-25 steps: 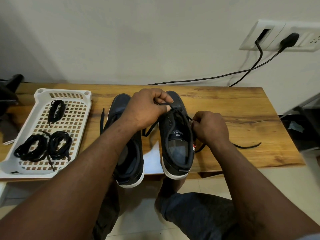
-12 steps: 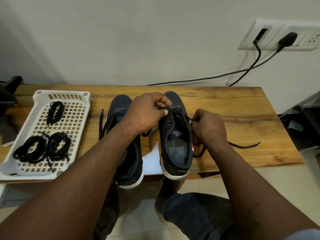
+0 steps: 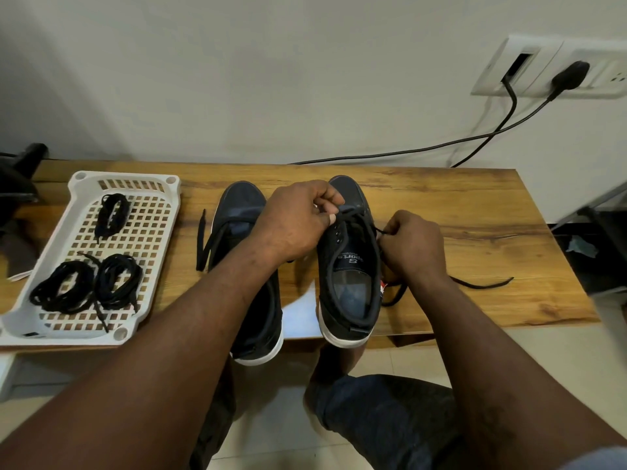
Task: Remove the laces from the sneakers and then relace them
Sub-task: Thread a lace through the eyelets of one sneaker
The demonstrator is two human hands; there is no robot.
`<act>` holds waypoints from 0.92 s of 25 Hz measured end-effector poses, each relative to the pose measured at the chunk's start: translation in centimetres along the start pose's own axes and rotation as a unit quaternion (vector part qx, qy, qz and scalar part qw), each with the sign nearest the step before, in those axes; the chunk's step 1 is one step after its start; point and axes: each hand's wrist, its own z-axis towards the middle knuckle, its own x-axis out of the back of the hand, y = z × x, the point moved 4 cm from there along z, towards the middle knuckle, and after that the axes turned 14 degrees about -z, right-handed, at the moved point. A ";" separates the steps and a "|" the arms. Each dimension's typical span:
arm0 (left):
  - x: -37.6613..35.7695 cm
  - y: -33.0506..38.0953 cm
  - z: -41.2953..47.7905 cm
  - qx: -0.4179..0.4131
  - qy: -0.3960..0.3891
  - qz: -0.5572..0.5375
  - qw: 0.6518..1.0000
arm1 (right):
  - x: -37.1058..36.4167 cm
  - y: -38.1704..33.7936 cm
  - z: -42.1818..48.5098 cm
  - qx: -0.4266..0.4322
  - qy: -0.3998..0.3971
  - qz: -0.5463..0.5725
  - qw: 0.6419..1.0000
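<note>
Two forearms reach out over a knee [image 3: 390, 422] in dark trousers toward the near edge of the tabletop [image 3: 475, 212], where the heels of both sneakers overhang a little. The right-hand sneaker [image 3: 353, 266] is the one being worked on. Its near eyelets are bare, and the lace [image 3: 353, 213] crosses only the rows toward the toe, with one loose tail trailing off to the right across the wood. The left hand [image 3: 298, 222] is curled, thumb and forefinger pinching the lace where it crosses the tongue. The right hand [image 3: 415, 244] is curled too, pinching the strand at the shoe's right edge. The other sneaker [image 3: 242, 205] sits just beside it, partly under the left forearm, with a slack lace [image 3: 201, 245] lying on the wood at its left.

Whether the strand is going in or coming out cannot be told from here. Either way, the left hand should probably pin the crossing so the shoe does not slide off the edge. The right hand can then draw the strand in line with its eyelet, in short pulls, keeping it flat and untwisted.

Farther left, a white slotted tray [image 3: 124, 176] holds three coiled bundles [image 3: 64, 291] of black laces. Beyond, on the wall, a plug sits in a socket [image 3: 536, 62], and its cable [image 3: 407, 151] runs down behind the tabletop.
</note>
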 end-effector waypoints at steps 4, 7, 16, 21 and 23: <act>0.0 -0.4 0.1 0.013 0.018 0.042 0.999 | 0.4 0.1 0.1 0.029 -0.003 0.000 1.000; 0.1 -1.6 0.2 0.094 0.003 0.041 0.995 | 0.9 -0.9 0.1 0.108 0.021 0.051 0.993; -1.1 -1.9 0.4 0.109 -0.028 0.135 0.984 | 0.3 0.8 0.5 -0.009 -0.017 0.022 1.000; -0.7 -1.5 0.5 0.112 -0.030 0.164 0.980 | 1.1 1.7 0.6 -0.042 -0.038 -0.018 0.998; -0.6 -1.4 0.5 0.114 -0.022 0.162 0.980 | 0.9 1.5 0.2 -0.036 -0.066 -0.049 0.996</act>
